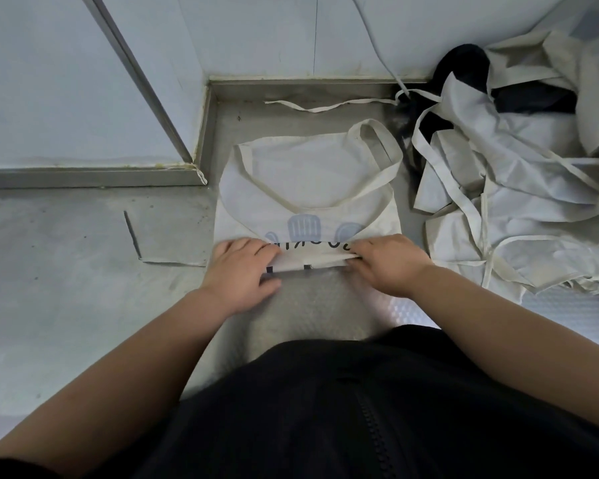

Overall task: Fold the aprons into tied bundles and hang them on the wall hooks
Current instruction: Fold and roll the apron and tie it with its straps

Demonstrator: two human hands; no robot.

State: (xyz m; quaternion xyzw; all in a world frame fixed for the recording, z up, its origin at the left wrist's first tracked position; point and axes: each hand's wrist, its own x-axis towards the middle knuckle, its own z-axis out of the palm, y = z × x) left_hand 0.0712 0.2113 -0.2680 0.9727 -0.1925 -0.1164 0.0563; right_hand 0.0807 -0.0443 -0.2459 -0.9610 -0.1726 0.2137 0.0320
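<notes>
A cream apron (pixel 308 181) with a blue print and black lettering lies flat on the steel counter (pixel 66 271), its neck loop pointing toward the wall. Its near edge is rolled into a narrow fold. My left hand (pixel 242 271) holds the left end of that fold, fingers curled over it. My right hand (pixel 388 262) pinches the right end of the same fold. One long tie (pixel 329 106) of the apron trails along the back of the counter.
A loose heap of several cream aprons (pixel 519 202) with tangled ties fills the right side, over something dark (pixel 464 67). White wall panels (pixel 83 81) and a steel upstand close off the back and left. My dark jacket (pixel 325 409) fills the bottom.
</notes>
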